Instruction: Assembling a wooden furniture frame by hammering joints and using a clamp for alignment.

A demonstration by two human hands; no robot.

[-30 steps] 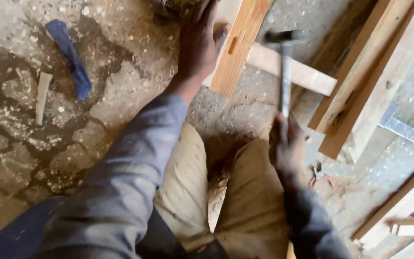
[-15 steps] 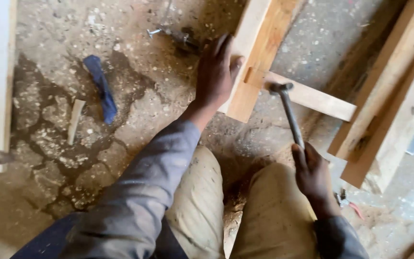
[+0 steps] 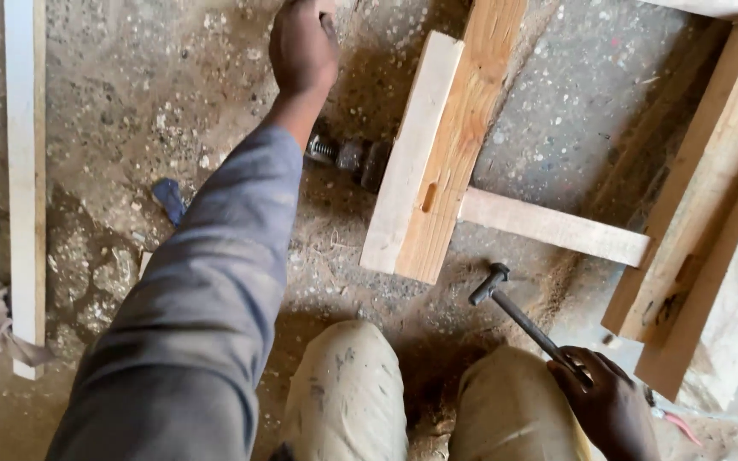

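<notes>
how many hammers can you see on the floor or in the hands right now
1. The hammer is in the right hand, low on the right, its head pointing toward the wooden beam. The left hand reaches forward without one. Others may be out of view.

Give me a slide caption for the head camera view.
Right hand grips a hammer beside jointed boards; left hand reaches forward.

Dark metal hammer [image 3: 518, 314] tilts head-down over the floor, handle in fingers [image 3: 581, 369].
</notes>
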